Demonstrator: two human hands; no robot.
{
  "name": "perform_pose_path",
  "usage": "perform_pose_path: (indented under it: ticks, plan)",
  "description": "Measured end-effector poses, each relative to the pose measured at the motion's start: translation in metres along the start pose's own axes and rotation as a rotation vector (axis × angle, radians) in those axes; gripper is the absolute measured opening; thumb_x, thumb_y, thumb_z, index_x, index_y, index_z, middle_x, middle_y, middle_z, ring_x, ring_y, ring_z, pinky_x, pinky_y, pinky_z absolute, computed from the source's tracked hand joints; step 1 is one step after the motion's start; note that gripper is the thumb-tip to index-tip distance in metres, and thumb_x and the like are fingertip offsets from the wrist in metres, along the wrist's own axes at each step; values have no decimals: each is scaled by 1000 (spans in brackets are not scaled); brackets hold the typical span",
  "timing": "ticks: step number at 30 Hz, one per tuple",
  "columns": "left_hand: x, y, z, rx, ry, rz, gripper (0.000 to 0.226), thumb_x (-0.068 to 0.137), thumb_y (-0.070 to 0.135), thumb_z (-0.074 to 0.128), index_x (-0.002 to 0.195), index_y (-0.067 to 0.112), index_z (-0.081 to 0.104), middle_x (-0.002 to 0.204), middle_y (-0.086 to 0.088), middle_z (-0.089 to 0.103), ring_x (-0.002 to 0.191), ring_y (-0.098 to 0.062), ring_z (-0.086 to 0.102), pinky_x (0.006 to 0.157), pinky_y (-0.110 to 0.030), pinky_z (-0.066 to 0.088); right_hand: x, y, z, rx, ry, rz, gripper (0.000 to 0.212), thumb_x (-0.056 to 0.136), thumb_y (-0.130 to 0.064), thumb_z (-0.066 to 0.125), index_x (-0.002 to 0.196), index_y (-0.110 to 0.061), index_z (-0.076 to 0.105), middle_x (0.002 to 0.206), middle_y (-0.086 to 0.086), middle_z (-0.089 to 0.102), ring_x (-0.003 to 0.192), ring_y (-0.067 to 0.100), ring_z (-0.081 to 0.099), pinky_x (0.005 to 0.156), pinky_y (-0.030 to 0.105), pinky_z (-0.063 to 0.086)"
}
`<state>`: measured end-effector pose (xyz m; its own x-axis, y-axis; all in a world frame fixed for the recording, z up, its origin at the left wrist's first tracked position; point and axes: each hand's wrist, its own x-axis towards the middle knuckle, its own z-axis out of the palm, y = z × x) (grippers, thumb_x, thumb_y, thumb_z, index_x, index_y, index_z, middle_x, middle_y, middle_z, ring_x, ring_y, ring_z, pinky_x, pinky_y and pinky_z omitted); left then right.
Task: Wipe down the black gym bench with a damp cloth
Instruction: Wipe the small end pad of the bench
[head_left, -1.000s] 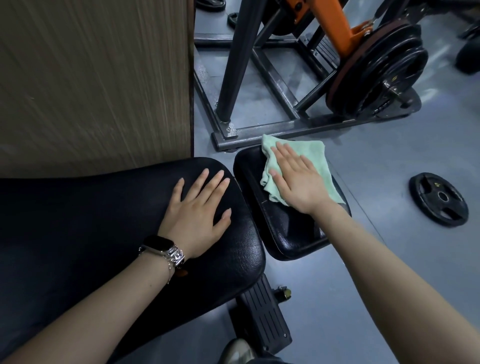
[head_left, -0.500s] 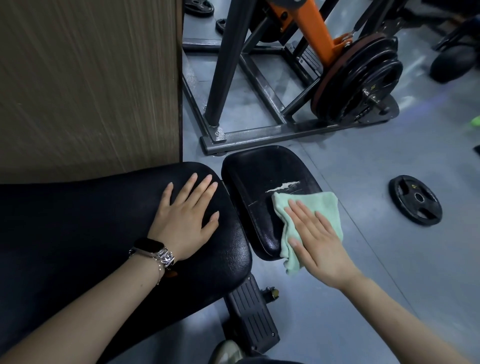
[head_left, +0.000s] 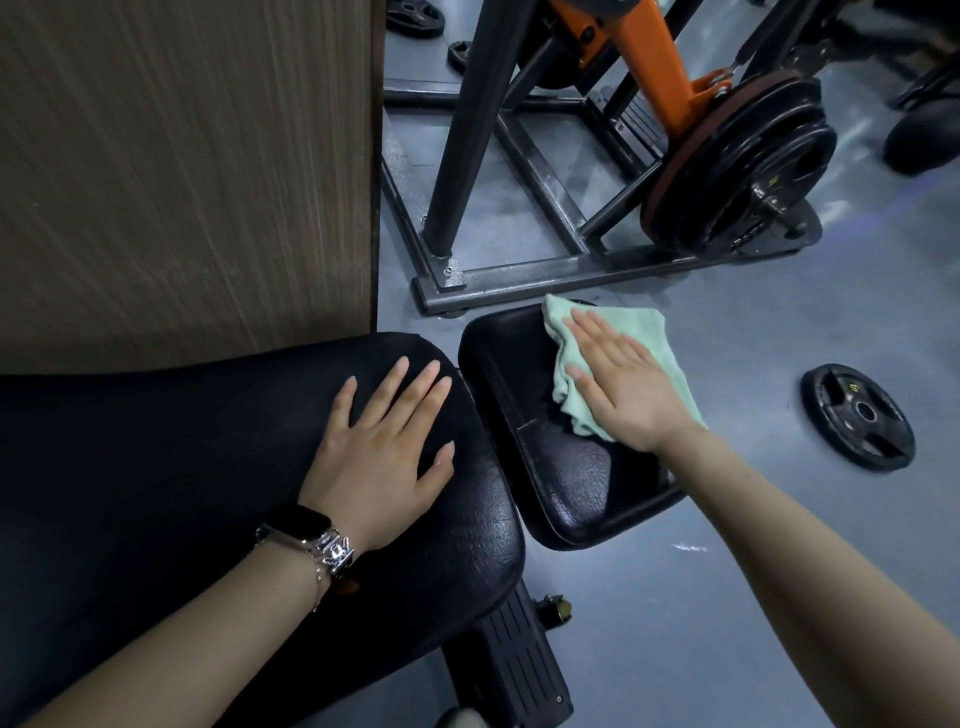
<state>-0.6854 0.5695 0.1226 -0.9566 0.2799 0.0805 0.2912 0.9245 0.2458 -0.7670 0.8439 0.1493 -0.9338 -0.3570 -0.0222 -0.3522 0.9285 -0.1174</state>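
Observation:
The black gym bench has a long pad (head_left: 171, 467) at the lower left and a smaller seat pad (head_left: 566, 483) to its right. My left hand (head_left: 384, 452), a watch on its wrist, lies flat with spread fingers on the long pad's end. My right hand (head_left: 628, 387) presses flat on a pale green cloth (head_left: 647, 332) that lies on the far right part of the seat pad. The cloth is bunched under the palm and hangs a little over the pad's right edge.
A wood-grain panel (head_left: 182, 166) stands at the upper left behind the bench. A steel machine frame (head_left: 550, 275) with an orange arm and stacked weight plates (head_left: 737, 171) lies just beyond the seat pad. A loose weight plate (head_left: 857, 415) sits on the grey floor at right.
My right hand has slid the cloth from the seat pad's near right edge back up to its far end. My left hand has stayed flat on the long pad.

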Motion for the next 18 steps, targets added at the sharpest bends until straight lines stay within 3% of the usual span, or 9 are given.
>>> perform_pose_path:
  ticks: [7,13,18]
  plan:
    - [-1,-1,3,20,22,12,61,93,51,23,146,21,32,155,7,22,144,-15,13,112,-49,9,41,7,1,5,32,42,77,87,-58,4,152,-20,22,158,-4,21,146,11,12,117,31,9]
    - [0,0,-1,14,7,9,62,92,51,22,145,21,34,154,7,23,144,-15,14,112,-53,16,18,13,0,2,15,29,74,90,-58,6,153,-21,18,160,-7,12,146,6,4,119,35,9]
    - [0,0,-1,-6,-8,4,64,92,52,19,147,23,29,156,10,16,144,-13,7,114,-51,9,-26,19,-2,18,-7,23,66,93,-56,10,152,-28,12,157,-15,4,145,2,-2,118,31,6]
